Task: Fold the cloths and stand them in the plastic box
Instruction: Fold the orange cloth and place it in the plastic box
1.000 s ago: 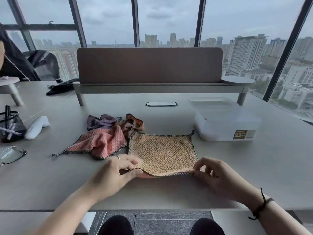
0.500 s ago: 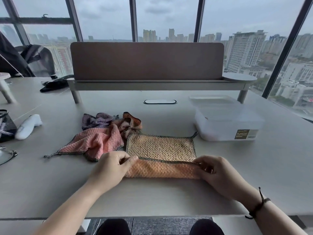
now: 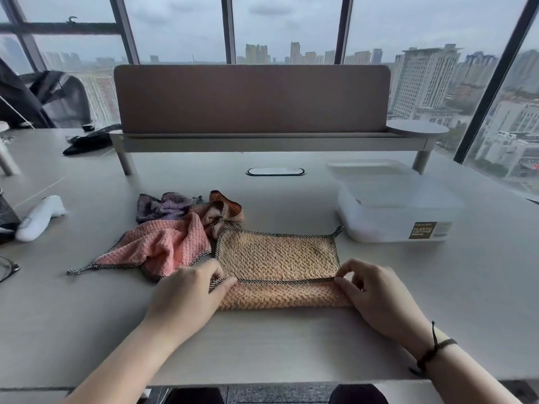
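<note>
A tan waffle-weave cloth with dark trim lies flat in front of me, its near edge folded over into an orange band. My left hand pinches the folded edge at its left corner. My right hand pinches the same edge at the right corner. A pink cloth, a purple cloth and an orange cloth lie crumpled in a heap to the left. The translucent plastic box stands to the right, behind the tan cloth, with nothing visible inside.
The box's lid lies behind the box. A brown desk divider on a raised shelf spans the back. A white handheld device and glasses sit at the left. A cable port is in the table's middle.
Both hands lifted the tan cloth's near edge and folded it away from me, laying it over the cloth. The fold now shows an orange band along the near side.
</note>
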The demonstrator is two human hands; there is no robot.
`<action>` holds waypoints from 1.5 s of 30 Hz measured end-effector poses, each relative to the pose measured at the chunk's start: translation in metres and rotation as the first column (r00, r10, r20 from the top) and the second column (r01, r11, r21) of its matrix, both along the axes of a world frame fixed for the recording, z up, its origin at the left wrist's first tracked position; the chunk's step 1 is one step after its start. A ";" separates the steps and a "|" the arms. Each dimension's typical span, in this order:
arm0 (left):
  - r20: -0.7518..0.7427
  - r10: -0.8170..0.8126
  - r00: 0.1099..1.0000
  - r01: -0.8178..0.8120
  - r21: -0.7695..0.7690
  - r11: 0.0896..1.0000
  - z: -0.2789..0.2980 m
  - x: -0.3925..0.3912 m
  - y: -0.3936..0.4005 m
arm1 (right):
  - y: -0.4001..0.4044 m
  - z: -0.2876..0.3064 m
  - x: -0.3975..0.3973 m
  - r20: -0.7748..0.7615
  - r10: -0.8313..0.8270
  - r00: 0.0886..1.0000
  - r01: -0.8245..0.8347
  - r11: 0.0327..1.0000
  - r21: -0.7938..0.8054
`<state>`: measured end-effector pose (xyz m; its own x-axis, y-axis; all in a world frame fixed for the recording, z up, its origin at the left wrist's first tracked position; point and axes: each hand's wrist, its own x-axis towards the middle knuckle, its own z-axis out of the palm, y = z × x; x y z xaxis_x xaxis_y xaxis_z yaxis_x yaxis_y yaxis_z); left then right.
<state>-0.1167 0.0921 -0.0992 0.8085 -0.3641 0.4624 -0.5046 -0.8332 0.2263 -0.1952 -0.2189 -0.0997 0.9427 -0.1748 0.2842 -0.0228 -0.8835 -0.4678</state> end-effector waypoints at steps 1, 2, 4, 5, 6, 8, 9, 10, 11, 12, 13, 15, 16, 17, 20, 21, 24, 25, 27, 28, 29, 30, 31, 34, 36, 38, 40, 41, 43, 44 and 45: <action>0.010 0.002 1.000 -0.003 0.013 1.000 0.000 -0.001 0.000 | 0.001 0.000 0.001 -0.007 -0.009 1.000 0.009 1.000 -0.029; 0.017 -0.001 1.000 0.001 0.018 1.000 0.000 -0.002 0.000 | 0.002 0.000 0.002 -0.017 -0.025 1.000 0.024 0.998 -0.057; 0.020 -0.032 0.999 0.032 0.013 0.999 0.000 -0.001 0.000 | 0.005 0.001 0.002 -0.013 -0.072 0.997 0.070 0.992 -0.109; 0.013 -0.062 0.998 0.062 0.015 0.998 0.000 -0.001 0.001 | 0.007 0.002 0.002 0.006 -0.099 0.995 0.099 0.986 -0.136; 0.007 -0.101 0.995 0.101 0.025 0.995 0.002 0.000 0.000 | 0.008 0.003 0.000 0.037 -0.124 0.992 0.128 0.978 -0.164; -0.004 -0.159 0.987 0.159 0.064 0.985 0.005 -0.002 -0.002 | 0.013 0.004 -0.005 0.106 -0.155 0.982 0.175 0.960 -0.217; -0.023 -0.173 0.985 0.175 0.083 0.981 0.007 -0.005 -0.003 | 0.017 0.005 -0.009 0.135 -0.162 0.977 0.191 0.952 -0.238; -0.054 -0.179 0.982 0.183 0.088 0.979 0.009 -0.008 -0.005 | 0.021 0.005 -0.012 0.161 -0.161 0.974 0.198 0.948 -0.250; -0.083 -0.180 0.980 0.187 0.086 0.979 0.011 -0.011 -0.007 | 0.027 0.006 -0.015 0.181 -0.150 0.972 0.193 0.948 -0.252; -0.104 -0.188 0.977 0.197 0.080 0.977 0.013 -0.015 -0.010 | 0.032 0.006 -0.018 0.183 -0.134 0.974 0.177 0.953 -0.246; -0.116 -0.212 0.970 0.221 0.075 0.972 0.015 -0.018 -0.013 | 0.037 0.006 -0.019 0.162 -0.118 0.980 0.156 0.957 -0.245; -0.163 -0.259 0.952 0.274 0.075 0.959 0.020 -0.022 -0.020 | 0.041 0.005 -0.018 0.079 -0.107 0.991 0.125 0.952 -0.281; -0.181 -0.266 0.947 0.284 0.083 0.955 0.021 -0.021 -0.022 | 0.039 0.005 -0.016 0.034 -0.113 0.993 0.118 0.948 -0.296; -0.180 -0.260 0.949 0.279 0.092 0.956 0.020 -0.018 -0.022 | 0.036 0.006 -0.014 -0.004 -0.115 0.993 0.109 0.948 -0.300; -0.184 -0.184 0.966 0.206 0.113 0.972 0.017 -0.003 -0.017 | 0.024 0.011 -0.012 -0.052 -0.064 0.997 0.043 0.942 -0.334; -0.198 -0.156 0.968 0.181 0.119 0.976 0.014 0.002 -0.014 | 0.022 0.013 -0.013 -0.072 -0.033 0.997 0.007 0.941 -0.339; -0.210 -0.103 0.972 0.134 0.139 0.981 0.007 0.015 -0.003 | 0.019 0.024 -0.021 -0.152 0.067 0.986 -0.109 0.949 -0.294; -0.221 -0.098 0.970 0.124 0.109 0.986 0.006 0.019 -0.001 | 0.019 0.027 -0.022 -0.171 0.087 0.981 -0.134 0.950 -0.283; -0.253 -0.111 0.961 0.113 -0.007 0.994 0.008 0.026 -0.002 | 0.012 0.031 -0.016 -0.141 0.079 0.987 -0.116 0.955 -0.273; -0.270 -0.117 0.956 0.104 -0.064 0.993 0.010 0.031 -0.005 | 0.007 0.032 -0.010 -0.088 0.050 0.995 -0.072 0.962 -0.264; -0.294 -0.114 0.949 0.092 -0.089 0.992 0.013 0.035 -0.010 | 0.002 0.033 -0.001 -0.028 0.008 1.000 -0.014 0.970 -0.244; -0.319 -0.103 0.942 0.083 -0.077 0.994 0.016 0.040 -0.015 | -0.004 0.033 0.009 0.022 -0.036 0.999 0.040 0.976 -0.214; -0.345 -0.085 0.935 0.077 -0.038 0.996 0.018 0.045 -0.020 | -0.009 0.032 0.020 0.039 -0.073 0.997 0.079 0.980 -0.181; -0.427 -0.022 0.904 0.056 0.066 0.996 0.020 0.056 -0.034 | -0.015 0.024 0.046 -0.100 -0.073 0.992 0.060 0.990 -0.131; -0.439 -0.018 0.899 0.054 0.070 0.996 0.019 0.061 -0.039 | -0.014 0.018 0.055 -0.198 -0.052 0.979 0.021 0.988 -0.155; -0.419 -0.047 0.907 0.069 0.038 0.997 0.019 0.063 -0.042 | -0.013 0.016 0.059 -0.238 -0.065 0.969 0.019 0.981 -0.193; -0.412 -0.089 0.907 0.083 -0.032 0.996 0.021 0.064 -0.043 | -0.012 0.017 0.062 -0.261 -0.083 0.962 0.033 0.982 -0.187; -0.420 -0.111 0.901 0.086 -0.079 0.993 0.022 0.066 -0.043 | -0.012 0.019 0.064 -0.280 -0.087 0.956 0.039 0.984 -0.171; -0.477 -0.144 0.867 0.080 -0.152 0.985 0.026 0.070 -0.040 | -0.014 0.023 0.066 -0.319 -0.096 0.943 0.054 0.989 -0.138; -0.517 -0.149 0.843 0.084 -0.146 0.986 0.028 0.071 -0.039 | -0.014 0.025 0.067 -0.332 -0.095 0.938 0.059 0.991 -0.118; -0.546 -0.147 0.825 0.101 -0.113 0.988 0.032 0.071 -0.039 | -0.014 0.026 0.067 -0.340 -0.089 0.936 0.059 0.993 -0.098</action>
